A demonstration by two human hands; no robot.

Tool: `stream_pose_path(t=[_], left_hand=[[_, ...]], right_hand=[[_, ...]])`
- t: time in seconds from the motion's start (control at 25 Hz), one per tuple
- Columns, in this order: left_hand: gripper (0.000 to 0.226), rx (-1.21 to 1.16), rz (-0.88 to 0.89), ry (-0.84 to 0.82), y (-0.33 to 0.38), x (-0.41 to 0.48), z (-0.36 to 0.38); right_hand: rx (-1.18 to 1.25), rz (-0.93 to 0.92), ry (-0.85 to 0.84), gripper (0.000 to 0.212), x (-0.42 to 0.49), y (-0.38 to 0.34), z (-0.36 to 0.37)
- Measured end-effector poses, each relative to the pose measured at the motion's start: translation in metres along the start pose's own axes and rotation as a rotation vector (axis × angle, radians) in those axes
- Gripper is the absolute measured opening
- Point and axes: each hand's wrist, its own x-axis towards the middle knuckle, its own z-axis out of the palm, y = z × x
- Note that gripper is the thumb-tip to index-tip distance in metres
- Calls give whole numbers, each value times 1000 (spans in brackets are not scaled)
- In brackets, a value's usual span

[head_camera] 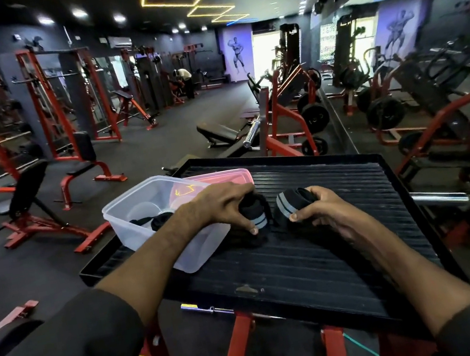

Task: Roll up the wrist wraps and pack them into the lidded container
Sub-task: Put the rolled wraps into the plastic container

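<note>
Through the head camera we look down on a black ribbed surface (320, 257) on red legs, in a dim gym of red machines and a bench (32, 194). A clear container (126, 209) sits at the surface's left edge, with a pink lid (227, 176) just behind it. Our left hand (222, 202) curls round a rolled wrap (257, 213) beside the container. Our right hand (324, 209) grips a second wrap (287, 204) close by. Dark wraps (159, 219) lie inside the container, partly hidden by our left forearm, so we cannot count them. A distant person (184, 77) is blurred.
</note>
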Motion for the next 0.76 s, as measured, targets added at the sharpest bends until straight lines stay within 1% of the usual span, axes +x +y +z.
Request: stream_pose_path(t=[0.08, 0.16, 0.24, 0.32, 0.4, 0.56, 0.76], left_hand=[[70, -151, -16, 161, -3, -14, -28], [65, -187, -61, 295, -8, -33, -63], [59, -227, -106, 376, -18, -57, -95], [64, -216, -177, 430, -31, -81, -116], [71, -171, -229, 446, -47, -103, -123], [65, -103, -370, 465, -79, -140, -116], [58, -61, -454, 386, -115, -158, -100]], right_hand=[[67, -55, 10, 59, 5, -23, 10], [87, -149, -22, 59, 14, -53, 25], [69, -237, -63, 62, 24, -83, 47], [29, -294, -116, 64, 35, -108, 74], [-42, -326, -165, 66, 43, -128, 103], [-156, -351, -237, 61, 58, -152, 158], [-392, -365, -297, 52, 82, -158, 198]])
